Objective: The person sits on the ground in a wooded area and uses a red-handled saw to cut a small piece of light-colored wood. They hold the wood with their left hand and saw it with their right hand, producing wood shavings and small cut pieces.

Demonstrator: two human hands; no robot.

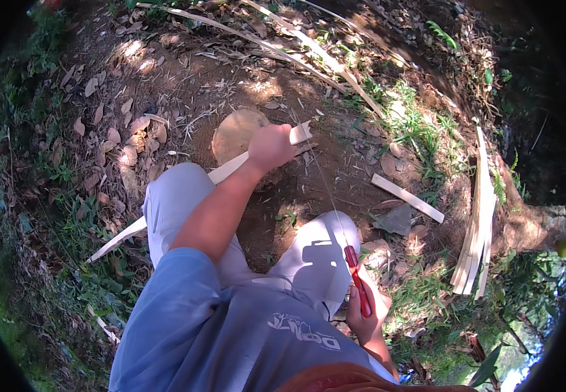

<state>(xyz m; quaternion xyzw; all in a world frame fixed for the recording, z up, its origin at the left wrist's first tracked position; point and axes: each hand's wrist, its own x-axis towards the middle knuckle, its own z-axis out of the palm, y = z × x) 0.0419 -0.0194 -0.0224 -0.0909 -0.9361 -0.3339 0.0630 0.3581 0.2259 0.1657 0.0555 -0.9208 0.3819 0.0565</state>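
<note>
My left hand (272,146) is closed around a long pale wooden slat (228,168) near its broken, notched end. The slat passes over a round stump (234,130) and runs down to the left behind my knee. By my right knee, my right hand (373,306) grips the red handle of a long knife (357,277). Its blade shows only as a thin line, edge-on, reaching up and away just right of the slat's end. My fingers hide part of the handle.
A short wooden piece (408,198) lies on the ground at right, near a grey flat stone (397,220). Further right is a bundle of long strips (476,228). Long strips (316,49) lie at the far side. Dry leaves (128,155) cover the soil at left.
</note>
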